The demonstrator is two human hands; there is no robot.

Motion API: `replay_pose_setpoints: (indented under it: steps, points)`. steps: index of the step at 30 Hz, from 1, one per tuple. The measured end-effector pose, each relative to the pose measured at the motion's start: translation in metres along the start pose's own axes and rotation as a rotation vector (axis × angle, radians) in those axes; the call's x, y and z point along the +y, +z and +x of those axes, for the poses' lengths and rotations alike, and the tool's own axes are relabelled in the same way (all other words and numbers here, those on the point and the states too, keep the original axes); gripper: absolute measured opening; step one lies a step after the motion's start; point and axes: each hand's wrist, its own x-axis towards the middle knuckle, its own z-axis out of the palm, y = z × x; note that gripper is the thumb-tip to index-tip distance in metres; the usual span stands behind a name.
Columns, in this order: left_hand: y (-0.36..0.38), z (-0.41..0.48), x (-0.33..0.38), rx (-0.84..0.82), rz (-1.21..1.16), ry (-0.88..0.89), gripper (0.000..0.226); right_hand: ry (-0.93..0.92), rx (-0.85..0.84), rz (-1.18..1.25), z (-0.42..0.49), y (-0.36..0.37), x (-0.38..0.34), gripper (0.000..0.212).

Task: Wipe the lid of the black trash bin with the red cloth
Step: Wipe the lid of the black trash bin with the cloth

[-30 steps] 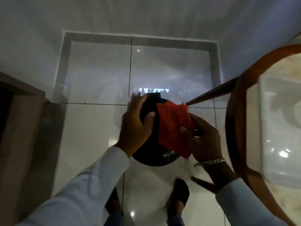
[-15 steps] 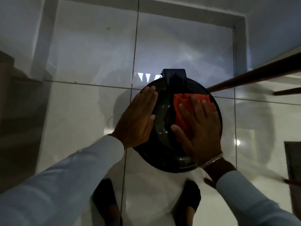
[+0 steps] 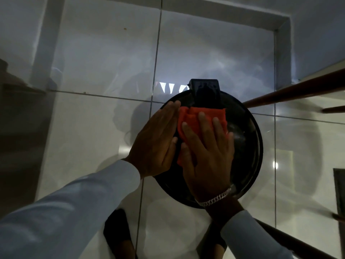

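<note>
Since half a second ago the right hand [image 3: 207, 156] slid the cloth [image 3: 196, 120] left from the lid's [image 3: 248, 146] right side to its middle, up against the hinge block [image 3: 204, 92], and now lay just beside the left hand [image 3: 156, 144]. Right fingers [image 3: 202, 120] were spread flat, pressing the cloth down, not clenched; the left hand rested palm-down, fingers straight and together, gripping nothing, on the lid's left edge. Bin stood on pale floor tiles [image 3: 93, 128], bracelet [image 3: 214, 199] on right wrist.

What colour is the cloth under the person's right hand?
Red cloth, pressed on the black lid; head view.
</note>
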Motion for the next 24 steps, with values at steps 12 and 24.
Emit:
replay_pose_setpoints:
  steps: [12,24]
  points:
    - [-0.001,0.001,-0.001,-0.021,0.121,0.005,0.057,0.028,-0.064,-0.024,0.002,-0.002,-0.003,0.047]
    - [-0.004,0.001,0.002,-0.043,0.16,0.004,0.057,-0.045,-0.068,-0.05,-0.012,-0.009,0.013,0.048]
